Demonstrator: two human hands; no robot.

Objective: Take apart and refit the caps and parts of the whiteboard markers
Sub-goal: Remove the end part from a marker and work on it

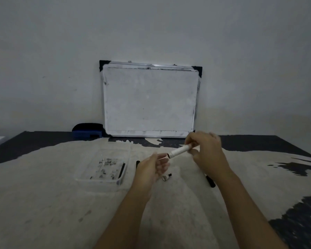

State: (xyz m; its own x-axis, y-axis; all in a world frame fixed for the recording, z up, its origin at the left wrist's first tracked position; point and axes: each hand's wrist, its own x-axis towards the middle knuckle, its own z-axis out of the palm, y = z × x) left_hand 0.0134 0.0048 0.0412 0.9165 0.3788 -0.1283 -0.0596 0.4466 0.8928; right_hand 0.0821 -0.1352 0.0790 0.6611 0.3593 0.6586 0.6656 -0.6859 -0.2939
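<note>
My right hand (207,151) grips the far end of a white marker barrel (179,151), holding it tilted above the cloth with its open end pointing left and down. My left hand (152,169) is just below that open end, fingers loosely spread and curled, holding nothing that I can see. A small marker part with a black tip (167,177) lies on the cloth under my left fingers. A black cap or marker (210,180) lies beside my right forearm. Another black piece (137,163) sits left of my left hand.
A clear plastic tray (104,168) with ink smudges and a black stick-like part (122,170) sits left of my hands. A whiteboard (149,101) leans against the wall at the back, with a blue eraser (87,132) to its left. The cloth covers a dark table.
</note>
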